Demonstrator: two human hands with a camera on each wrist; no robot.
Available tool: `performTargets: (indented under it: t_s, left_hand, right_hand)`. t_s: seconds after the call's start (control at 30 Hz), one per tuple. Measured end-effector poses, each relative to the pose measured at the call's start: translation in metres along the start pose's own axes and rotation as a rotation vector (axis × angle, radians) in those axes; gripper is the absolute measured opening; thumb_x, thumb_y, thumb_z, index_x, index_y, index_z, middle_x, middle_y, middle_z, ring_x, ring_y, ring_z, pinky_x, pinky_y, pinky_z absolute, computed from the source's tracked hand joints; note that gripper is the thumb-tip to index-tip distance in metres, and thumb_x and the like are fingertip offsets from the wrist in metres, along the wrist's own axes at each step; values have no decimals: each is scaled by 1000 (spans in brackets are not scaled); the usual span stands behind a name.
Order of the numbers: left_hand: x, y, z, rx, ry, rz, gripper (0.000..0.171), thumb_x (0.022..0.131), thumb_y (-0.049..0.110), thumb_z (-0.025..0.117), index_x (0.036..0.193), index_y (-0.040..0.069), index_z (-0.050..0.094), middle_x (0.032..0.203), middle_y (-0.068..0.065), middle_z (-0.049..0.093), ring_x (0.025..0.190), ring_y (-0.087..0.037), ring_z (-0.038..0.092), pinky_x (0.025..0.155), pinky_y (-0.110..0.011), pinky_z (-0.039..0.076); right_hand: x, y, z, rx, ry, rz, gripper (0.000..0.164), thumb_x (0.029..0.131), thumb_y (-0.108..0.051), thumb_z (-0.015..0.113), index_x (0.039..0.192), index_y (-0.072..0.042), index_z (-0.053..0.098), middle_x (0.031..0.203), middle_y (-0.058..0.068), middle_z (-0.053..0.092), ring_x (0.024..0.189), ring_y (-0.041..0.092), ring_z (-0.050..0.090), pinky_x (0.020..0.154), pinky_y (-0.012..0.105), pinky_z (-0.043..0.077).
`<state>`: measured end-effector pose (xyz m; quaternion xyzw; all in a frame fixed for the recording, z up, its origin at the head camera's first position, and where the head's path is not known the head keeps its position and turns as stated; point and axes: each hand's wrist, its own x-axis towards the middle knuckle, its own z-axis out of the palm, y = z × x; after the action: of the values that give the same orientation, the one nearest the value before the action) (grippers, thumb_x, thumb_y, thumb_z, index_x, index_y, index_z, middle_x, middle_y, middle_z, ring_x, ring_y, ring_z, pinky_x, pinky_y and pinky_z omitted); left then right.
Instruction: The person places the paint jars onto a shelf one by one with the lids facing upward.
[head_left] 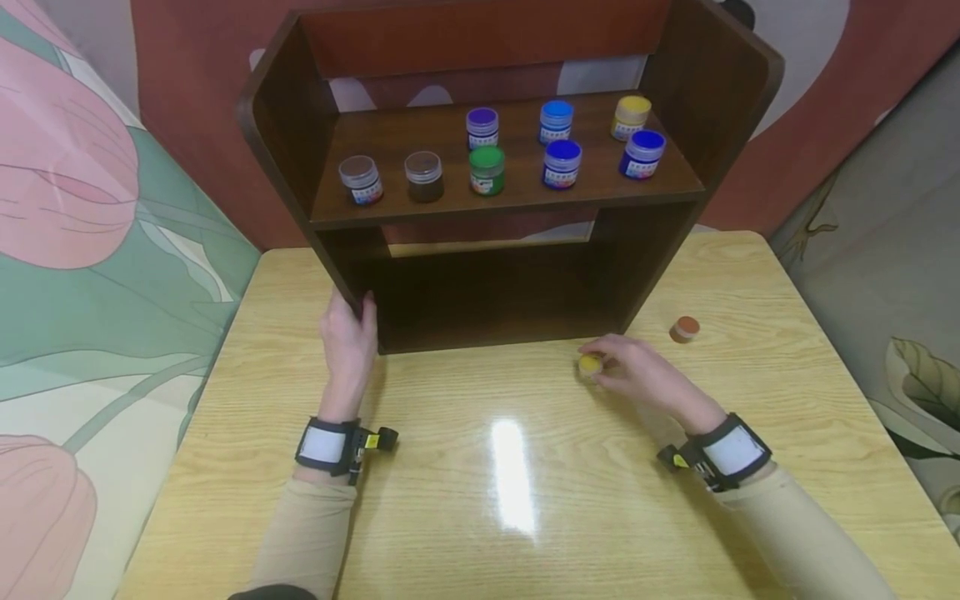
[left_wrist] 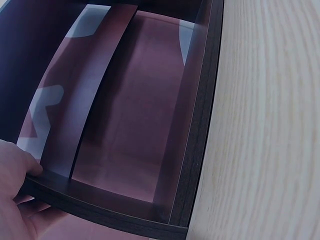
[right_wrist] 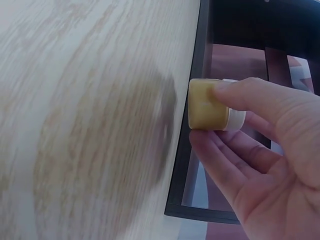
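A dark brown wooden shelf unit [head_left: 510, 208] stands on the table. At its lower left my left hand [head_left: 348, 342] grips the side panel; in the left wrist view the thumb lies inside the panel [left_wrist: 105, 207] and the fingers outside. My right hand [head_left: 637, 371] pinches a small yellow paint jar [head_left: 589, 365] between thumb and fingers, in front of the unit's lower right corner. The right wrist view shows this jar [right_wrist: 206, 106] tilted on its side to the camera, with a pale lid.
On the unit's upper board stand several paint jars, among them green [head_left: 487, 171], purple [head_left: 482, 127], yellow [head_left: 630, 117] and blue [head_left: 561, 163] ones. An orange-brown lidded jar [head_left: 684, 329] is on the table [head_left: 750, 375] right of the unit. Patterned cloth [head_left: 150, 250] hangs behind.
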<state>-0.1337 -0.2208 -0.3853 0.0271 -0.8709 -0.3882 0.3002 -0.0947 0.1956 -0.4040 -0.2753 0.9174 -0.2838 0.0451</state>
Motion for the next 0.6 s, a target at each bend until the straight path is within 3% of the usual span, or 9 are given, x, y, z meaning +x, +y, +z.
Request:
performTargets:
  t_s: [0.6]
  left_hand:
    - [0,0,0,4,1,-4,27,99,14,59,119,-4,58,112,-24,69,104,-42,68,88,-53,56]
  right_hand:
    - [3,5,5,-51,11,-41,35,82,0,76,116,-3,68,118,13,70,101,25,66,84,41,58]
